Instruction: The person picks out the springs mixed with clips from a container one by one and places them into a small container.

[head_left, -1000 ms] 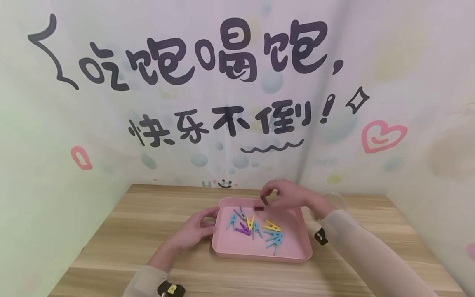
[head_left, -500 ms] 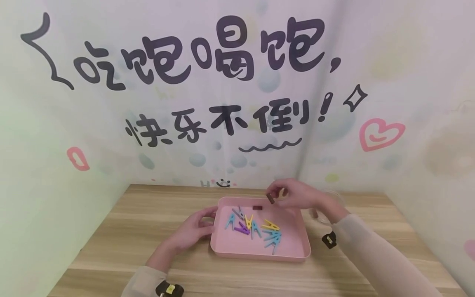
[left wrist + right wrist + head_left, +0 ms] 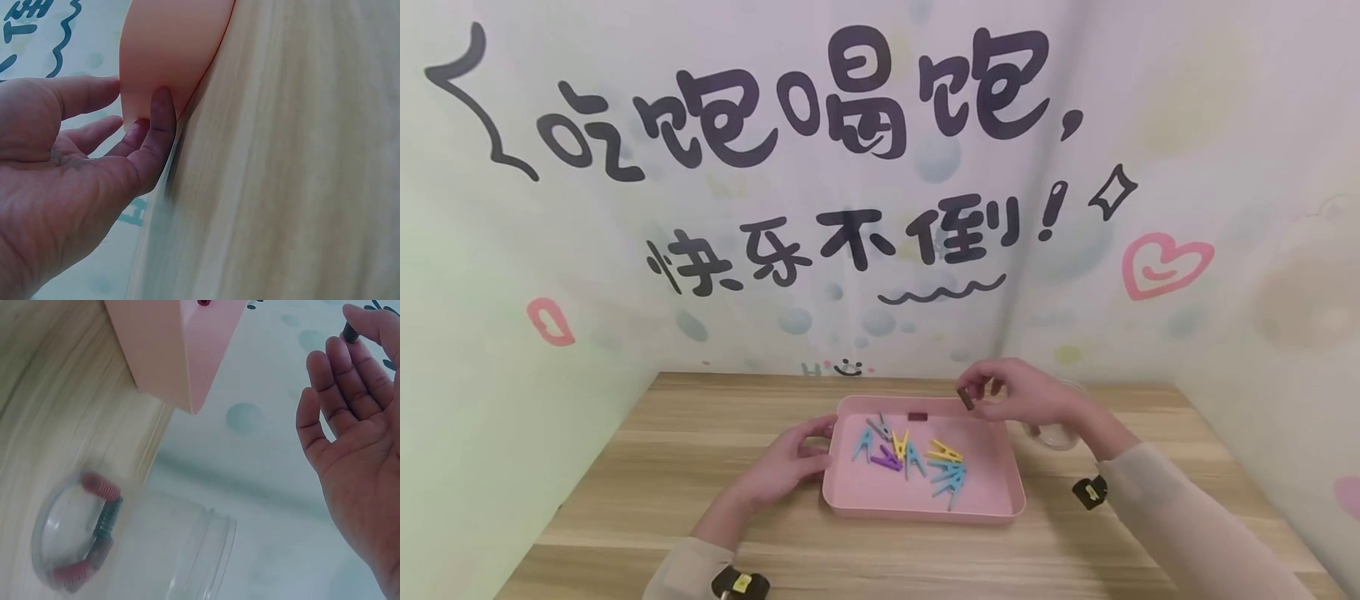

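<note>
My left hand (image 3: 786,458) grips the left side of a pink tray (image 3: 992,492). In the left wrist view its curved fingers (image 3: 164,115) lie against the tray's outer wall, one digit touching the rim. Above the tray's far right corner, my right hand (image 3: 1026,392) pinches a small dark ribbed cylinder (image 3: 350,332) between thumb and fingertip; its other fingers are loosely bent. A similar brown piece (image 3: 917,416) lies in the tray near the far wall. Several clothespins, such as a purple one (image 3: 887,457) and a yellow one (image 3: 945,451), lie loose in the tray.
A clear jar (image 3: 206,550) lies on its side right of the tray, partly hidden by my right forearm in the head view. Several red and dark ribbed pieces (image 3: 100,485) sit inside it. The wooden table (image 3: 700,417) ends at a printed wall.
My right hand has moved right, away from the brown piece in the tray, carrying the ribbed cylinder. My left hand stays at the tray's side. The head view has shifted slightly.
</note>
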Demonstrator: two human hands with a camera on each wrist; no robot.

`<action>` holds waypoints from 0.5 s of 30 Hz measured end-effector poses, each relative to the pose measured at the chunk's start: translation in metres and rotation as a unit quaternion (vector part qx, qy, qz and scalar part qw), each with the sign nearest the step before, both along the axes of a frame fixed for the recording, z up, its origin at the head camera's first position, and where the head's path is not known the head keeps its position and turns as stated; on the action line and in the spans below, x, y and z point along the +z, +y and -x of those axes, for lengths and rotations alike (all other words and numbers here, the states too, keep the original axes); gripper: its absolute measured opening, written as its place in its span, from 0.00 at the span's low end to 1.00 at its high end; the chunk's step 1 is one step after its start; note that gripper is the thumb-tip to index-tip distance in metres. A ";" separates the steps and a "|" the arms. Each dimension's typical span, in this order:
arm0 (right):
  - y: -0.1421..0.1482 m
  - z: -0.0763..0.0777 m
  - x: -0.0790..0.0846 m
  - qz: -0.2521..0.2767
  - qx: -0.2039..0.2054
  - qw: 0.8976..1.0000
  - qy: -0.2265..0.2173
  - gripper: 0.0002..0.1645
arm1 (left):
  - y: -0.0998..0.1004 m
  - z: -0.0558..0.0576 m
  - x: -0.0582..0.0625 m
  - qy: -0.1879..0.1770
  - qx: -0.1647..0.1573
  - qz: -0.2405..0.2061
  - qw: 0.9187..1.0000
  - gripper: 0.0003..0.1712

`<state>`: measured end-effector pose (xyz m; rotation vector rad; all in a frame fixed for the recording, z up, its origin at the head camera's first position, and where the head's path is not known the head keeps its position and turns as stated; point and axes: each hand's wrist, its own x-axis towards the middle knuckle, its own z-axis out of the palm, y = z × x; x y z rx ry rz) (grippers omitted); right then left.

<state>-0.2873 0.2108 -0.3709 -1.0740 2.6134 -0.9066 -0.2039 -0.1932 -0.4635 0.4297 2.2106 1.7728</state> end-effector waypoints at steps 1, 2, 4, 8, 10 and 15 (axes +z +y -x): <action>0.002 -0.001 0.000 -0.001 -0.006 1.000 0.000 0.18 | 0.000 0.000 0.000 0.000 0.001 0.001 1.000 0.37; 0.005 -0.002 0.001 0.000 -0.011 1.000 -0.001 0.19 | 0.000 0.000 0.001 0.000 0.000 0.000 1.000 0.37; 0.010 -0.004 0.001 0.007 -0.019 1.000 -0.001 0.19 | 0.000 -0.001 0.001 0.002 0.000 0.001 1.000 0.37; 0.021 -0.007 0.002 0.019 -0.032 0.999 0.002 0.20 | 0.000 -0.002 0.004 -0.002 0.000 0.000 1.000 0.38; 0.027 -0.008 0.003 0.021 -0.034 0.999 0.007 0.20 | 0.000 -0.002 0.004 -0.005 0.002 0.000 1.000 0.37; 0.044 -0.010 0.004 0.028 -0.045 0.999 0.012 0.21 | 0.001 -0.001 0.004 -0.011 0.003 -0.004 1.000 0.37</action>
